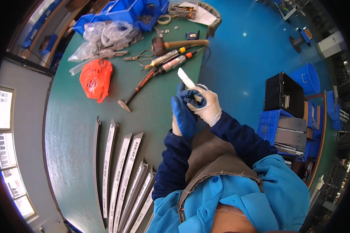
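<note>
My left hand [184,115], in a white glove with a blue coated palm, is raised over the table's right edge. Its blue palm side shows, and its fingers close around the lower part of a narrow white-faced strip [186,79]. My right hand [207,104], in a matching glove, curls its blue fingertips against that strip from the right. The strip's upper end sticks out above both hands, pointing up and left. Its lower end is hidden by the gloves. Several long metal profiles [122,167] with white faces lie side by side on the green table [72,134], left of my arms.
Farther back lie a hammer [124,105], a mallet [158,46], powered screwdrivers [177,62], scissors [138,57] and a red plastic bag [96,81]. Blue bins [122,11] stand at the far end. On the right are a black crate [284,95] and a blue bucket [305,77].
</note>
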{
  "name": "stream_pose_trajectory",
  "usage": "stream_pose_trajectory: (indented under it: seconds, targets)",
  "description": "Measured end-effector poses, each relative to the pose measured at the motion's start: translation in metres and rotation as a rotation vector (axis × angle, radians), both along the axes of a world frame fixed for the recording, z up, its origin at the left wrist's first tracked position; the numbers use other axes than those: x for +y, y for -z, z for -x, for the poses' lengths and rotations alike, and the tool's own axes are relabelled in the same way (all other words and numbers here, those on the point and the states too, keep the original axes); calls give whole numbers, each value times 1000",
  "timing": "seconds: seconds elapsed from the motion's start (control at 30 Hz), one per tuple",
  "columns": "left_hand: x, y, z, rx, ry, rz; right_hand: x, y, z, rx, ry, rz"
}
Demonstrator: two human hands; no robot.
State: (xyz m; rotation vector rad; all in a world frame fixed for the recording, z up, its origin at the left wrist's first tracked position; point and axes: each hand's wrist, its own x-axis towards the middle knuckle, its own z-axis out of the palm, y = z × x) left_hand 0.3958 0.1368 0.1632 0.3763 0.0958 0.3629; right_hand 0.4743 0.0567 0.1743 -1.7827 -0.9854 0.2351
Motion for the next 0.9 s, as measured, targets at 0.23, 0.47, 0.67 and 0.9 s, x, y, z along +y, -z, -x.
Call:
stream_pose_trajectory:
  seconds: [0.23, 0.47, 0.67, 0.9]
  targets:
    - [-115, 14, -155, 98, 147, -122, -110, 48, -180, 314, 659, -411]
    - [-163, 5, -269, 64, 291, 180, -183, 35, -341, 435, 726, -439]
    - [-137, 32, -308, 251, 136, -416, -137, 60, -479, 440, 603, -523]
    - [-77, 65, -326, 372, -90, 237, -6, 80, -675, 250, 542, -366]
